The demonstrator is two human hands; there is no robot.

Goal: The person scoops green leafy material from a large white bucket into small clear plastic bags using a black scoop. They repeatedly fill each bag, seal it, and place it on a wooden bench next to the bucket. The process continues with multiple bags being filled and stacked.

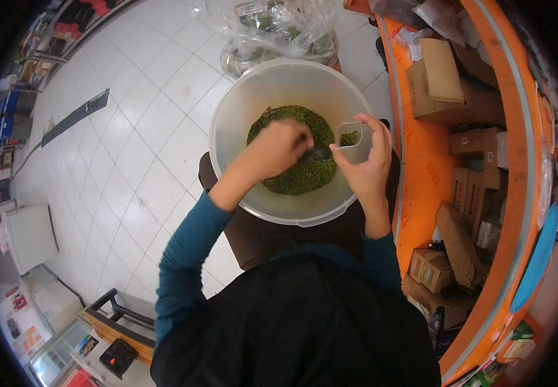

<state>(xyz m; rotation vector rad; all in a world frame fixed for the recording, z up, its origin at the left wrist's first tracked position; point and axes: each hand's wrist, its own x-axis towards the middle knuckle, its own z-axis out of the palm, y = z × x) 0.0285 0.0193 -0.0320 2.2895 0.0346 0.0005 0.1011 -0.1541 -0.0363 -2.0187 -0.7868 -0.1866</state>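
Between my legs stands a round translucent plastic tub (292, 213). Loose green moss-like plant material (301, 180) covers its bottom, with a darker patch near the middle. My left hand (284, 145) is over the material, fingers curled and blurred by motion; whether they pinch any of it is hidden. At the tub's right side, my right hand (371, 152) holds a small clear plastic bag (349, 125) by its rim between thumb and fingers. The bag's mouth is spread, and green material (349, 139) shows within it.
Beyond the tub lies a large clear plastic bag (284, 41) of green material. To the right runs an orange shelf unit (426, 169) holding cardboard boxes (441, 92). White floor tiles (148, 145) extend left, and a black-framed wooden bench (119, 329) stands at lower left.
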